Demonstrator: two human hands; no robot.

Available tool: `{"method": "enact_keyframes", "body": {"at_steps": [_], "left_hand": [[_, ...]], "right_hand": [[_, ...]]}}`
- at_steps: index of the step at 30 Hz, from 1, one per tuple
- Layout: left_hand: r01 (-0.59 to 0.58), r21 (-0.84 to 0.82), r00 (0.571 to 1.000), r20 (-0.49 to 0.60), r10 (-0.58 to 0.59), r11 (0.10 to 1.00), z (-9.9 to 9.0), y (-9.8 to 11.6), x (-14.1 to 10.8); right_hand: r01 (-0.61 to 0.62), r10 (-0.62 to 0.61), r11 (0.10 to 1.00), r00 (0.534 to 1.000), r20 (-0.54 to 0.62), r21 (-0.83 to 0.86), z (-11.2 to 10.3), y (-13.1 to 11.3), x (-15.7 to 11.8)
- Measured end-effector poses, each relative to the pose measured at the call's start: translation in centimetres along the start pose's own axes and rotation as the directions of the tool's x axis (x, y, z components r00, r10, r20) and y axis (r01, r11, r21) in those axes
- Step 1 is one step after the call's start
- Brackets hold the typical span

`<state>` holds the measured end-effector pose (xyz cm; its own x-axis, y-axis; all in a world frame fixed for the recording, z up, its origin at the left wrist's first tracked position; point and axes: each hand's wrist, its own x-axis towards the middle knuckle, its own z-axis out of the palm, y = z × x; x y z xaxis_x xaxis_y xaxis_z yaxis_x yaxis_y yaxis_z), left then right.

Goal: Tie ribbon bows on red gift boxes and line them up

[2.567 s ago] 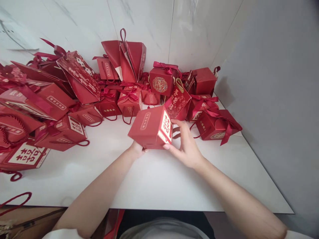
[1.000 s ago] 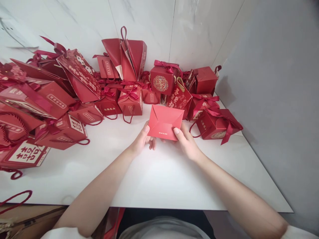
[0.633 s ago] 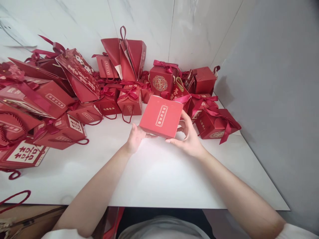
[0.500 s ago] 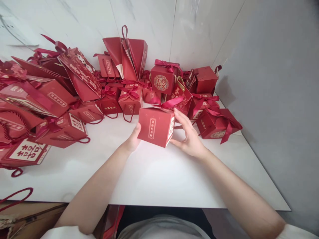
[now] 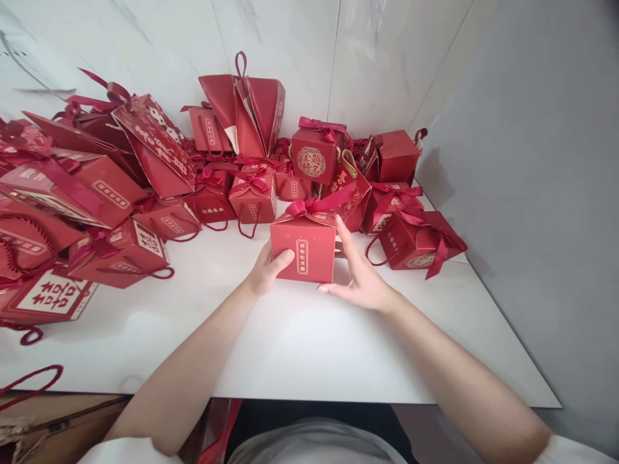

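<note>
A red gift box [image 5: 314, 248] with a pink ribbon bow on its top is upright between my two hands, its front label squarely facing me. My left hand [image 5: 271, 265] grips its left side, thumb across the lower left of the front face. At the right side is my right hand [image 5: 360, 274], its fingers and thumb apart around the box's right edge, the index fingertip by the upper right corner and the thumb by the lower one. The fingers behind the box are hidden.
Many red boxes with ribbons and cords are heaped at the left [image 5: 116, 258] and along the wall. A ribboned box [image 5: 413, 241] lies right of my hands on the white table [image 5: 319, 348]. A grey wall [image 5: 541, 193] borders the right.
The box has turned so its front faces me and its right side no longer shows. My left thumb has moved onto the front face; my right hand has shifted slightly left.
</note>
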<state>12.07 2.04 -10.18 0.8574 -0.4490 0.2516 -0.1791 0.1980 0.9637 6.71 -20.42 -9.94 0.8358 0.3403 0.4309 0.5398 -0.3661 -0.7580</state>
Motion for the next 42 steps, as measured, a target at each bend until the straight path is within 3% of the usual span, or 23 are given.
{"method": "enact_keyframes", "body": {"at_steps": [12,16,18,20,22,24,27,29,30,32,34,36,38,40,42], "left_hand": [[0.011,0.029,1.000,0.003,-0.011,1.000,-0.3,0.1,0.3],[0.086,0.090,0.996,-0.006,-0.086,0.992,-1.9,0.2,1.3],[0.084,0.142,0.994,-0.079,-0.073,0.986,-3.2,0.0,2.0],[0.082,0.206,0.978,-0.205,-0.040,0.975,-4.9,-0.2,2.7],[0.134,0.290,0.940,-0.340,-0.029,0.948,-6.5,-0.1,3.0],[0.235,0.336,0.887,-0.457,-0.060,0.912,-7.8,0.5,3.0],[0.322,0.360,0.813,-0.579,-0.060,0.876,-8.0,2.7,2.3],[0.309,0.446,0.801,-0.598,0.023,0.840,-6.8,4.7,1.5],[0.280,0.516,0.822,-0.564,0.075,0.810,-5.8,5.8,1.1],[0.205,0.684,0.909,-0.399,0.124,0.700,-3.5,7.6,0.5],[0.150,0.859,0.984,-0.178,0.010,0.490,-1.2,8.8,0.4],[0.154,0.964,0.972,-0.108,-0.211,0.215,0.7,9.6,1.0],[0.180,0.984,0.921,-0.165,-0.353,0.008,2.1,10.2,2.2],[0.176,0.981,0.889,-0.192,-0.416,-0.076,2.9,11.4,3.6],[0.148,0.985,0.870,-0.172,-0.461,-0.089,3.4,13.8,4.7]], "right_hand": [[-0.028,0.029,0.999,0.999,-0.028,0.021,0.6,-0.2,0.0],[-0.041,0.029,0.996,0.989,-0.145,-0.079,0.9,0.1,0.1],[-0.038,0.027,0.997,0.986,-0.162,-0.062,1.0,0.1,0.1],[-0.084,0.093,0.994,0.987,-0.134,0.075,1.1,-0.3,-0.1],[-0.181,0.205,0.959,0.974,-0.096,0.216,1.2,-1.0,-0.3],[-0.247,0.274,0.935,0.959,-0.077,0.253,1.3,-1.7,-0.5],[-0.237,0.255,0.957,0.962,-0.095,0.169,1.5,-2.2,-0.7],[-0.229,0.240,0.967,0.966,-0.099,0.112,1.6,-2.0,-0.8],[-0.226,0.235,0.970,0.967,-0.100,0.092,1.7,-1.8,-0.8],[-0.222,0.228,0.973,0.968,-0.109,0.062,1.7,-1.3,-0.8],[-0.220,0.223,0.975,0.967,-0.122,0.042,1.7,-0.8,-0.8],[-0.219,0.221,0.975,0.967,-0.126,0.033,1.8,-0.3,-0.8],[-0.226,0.228,0.974,0.967,-0.109,0.032,1.9,0.3,-0.8],[-0.250,0.253,0.967,0.964,-0.077,0.052,2.2,0.9,-1.0],[-0.277,0.282,0.956,0.958,-0.051,0.097,2.5,1.4,-1.2]]}}
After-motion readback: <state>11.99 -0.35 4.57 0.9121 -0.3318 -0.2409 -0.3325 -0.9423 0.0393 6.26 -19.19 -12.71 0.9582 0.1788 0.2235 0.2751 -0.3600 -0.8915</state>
